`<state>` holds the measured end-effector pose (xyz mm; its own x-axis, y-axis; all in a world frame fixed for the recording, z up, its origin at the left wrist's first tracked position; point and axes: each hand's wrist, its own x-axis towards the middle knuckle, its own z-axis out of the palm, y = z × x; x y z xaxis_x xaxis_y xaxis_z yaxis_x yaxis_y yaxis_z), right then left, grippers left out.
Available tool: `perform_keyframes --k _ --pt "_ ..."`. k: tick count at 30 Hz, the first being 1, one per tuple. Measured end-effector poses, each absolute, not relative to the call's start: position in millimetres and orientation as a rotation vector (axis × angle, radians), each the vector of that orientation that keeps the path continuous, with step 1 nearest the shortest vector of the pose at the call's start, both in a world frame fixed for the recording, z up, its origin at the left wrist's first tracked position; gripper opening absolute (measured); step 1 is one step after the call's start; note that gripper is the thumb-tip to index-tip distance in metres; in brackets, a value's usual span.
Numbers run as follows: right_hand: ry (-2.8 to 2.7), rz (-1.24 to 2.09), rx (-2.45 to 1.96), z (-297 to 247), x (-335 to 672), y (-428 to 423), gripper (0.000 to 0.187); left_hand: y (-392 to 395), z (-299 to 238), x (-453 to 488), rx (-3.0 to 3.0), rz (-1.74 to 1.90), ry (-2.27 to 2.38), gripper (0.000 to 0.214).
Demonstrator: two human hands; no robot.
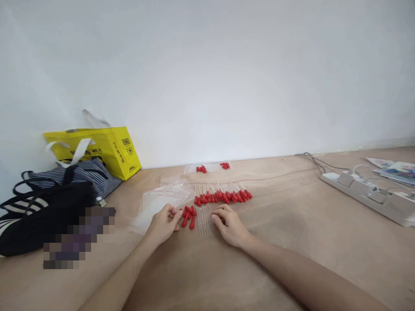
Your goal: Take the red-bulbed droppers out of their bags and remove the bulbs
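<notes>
My left hand [165, 222] is closed in a pinch, with a bit of red rubber showing at its fingertips. Beside it lies a small pile of red rubber dropper bulbs [188, 216]. Just to the right, a row of clear glass dropper tubes [204, 220] lies side by side. The thumb and fingers of my right hand [228, 222] are pinched at the right edge of this row, on what looks like one tube. Beyond both hands, several droppers with red bulbs [223, 196] are fitted together, their bulbs towards me.
Clear plastic bags [162, 196] lie left of the droppers. Another bag with red bulbs [201, 169] is near the wall. A yellow bag [125, 151], striped bag [94, 177] and black bag [61, 211] stand left. A power strip [366, 194] with cables and papers [400, 170] are right.
</notes>
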<state>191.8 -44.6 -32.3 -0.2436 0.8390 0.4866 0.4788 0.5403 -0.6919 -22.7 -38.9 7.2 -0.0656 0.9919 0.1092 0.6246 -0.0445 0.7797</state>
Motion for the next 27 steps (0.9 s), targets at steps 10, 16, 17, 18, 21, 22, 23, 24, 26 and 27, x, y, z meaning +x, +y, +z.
perform_keyframes --k 10,16,17,18,21,22,23,24,26,27 --pt "-1.98 0.567 -1.085 -29 239 -66 0.012 -25 23 -2 2.432 0.708 1.949 0.02" --pt "-1.991 0.541 -1.093 -28 246 -62 0.014 6 24 37 2.592 0.423 2.083 0.027" --pt "-1.998 0.535 -1.085 -28 245 -62 0.013 10 24 41 2.582 0.412 2.088 0.028" --pt "-2.009 0.525 -1.077 -27 244 -62 0.013 13 24 44 2.578 0.408 2.085 0.028" --pt "-2.043 0.479 -1.053 -25 243 -62 0.012 18 24 47 2.583 0.405 2.067 0.025" --pt "-2.05 0.463 -1.047 -25 243 -62 0.012 18 24 47 2.586 0.417 2.065 0.023" --pt "-2.054 0.447 -1.042 -25 244 -62 0.012 16 25 46 2.589 0.436 2.067 0.021" --pt "-2.056 0.433 -1.037 -26 244 -61 0.012 14 25 45 2.59 0.461 2.074 0.02" --pt "-2.061 0.404 -1.025 -27 245 -60 0.012 5 27 39 2.585 0.515 2.097 0.019" --pt "-2.062 0.382 -1.019 -29 245 -60 0.013 -1 27 34 2.593 0.546 2.099 0.019"
